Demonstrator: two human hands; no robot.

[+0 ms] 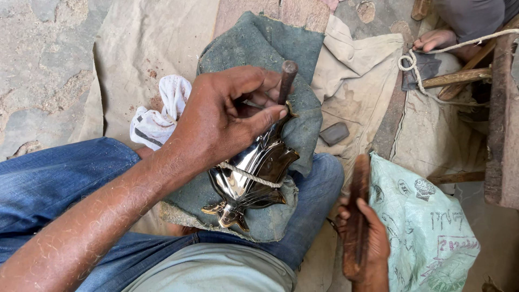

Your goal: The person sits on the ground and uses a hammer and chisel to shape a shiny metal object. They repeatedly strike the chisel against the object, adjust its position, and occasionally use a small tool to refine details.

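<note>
Left hand (227, 116) pinched punch (286, 81) upright on shiny metal fish (251, 173), roped onto green pad (259, 48) over lap. Right hand (362, 243) gripped wooden mallet (358, 200), off to side. Best kept punch steady, taps light.

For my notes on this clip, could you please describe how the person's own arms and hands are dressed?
Both the left hand and the right hand are bare, with no gloves, rings or watch visible. The left forearm is uncovered, with no sleeve in view. Little shows beyond the right wrist.

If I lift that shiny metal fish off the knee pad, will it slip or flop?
The metal fish looks rigid, so flopping is unlikely. Its polished, mirror-like surface probably makes it slippery. A cord crosses it over the green cloth pad, so it may resist lifting.
</note>
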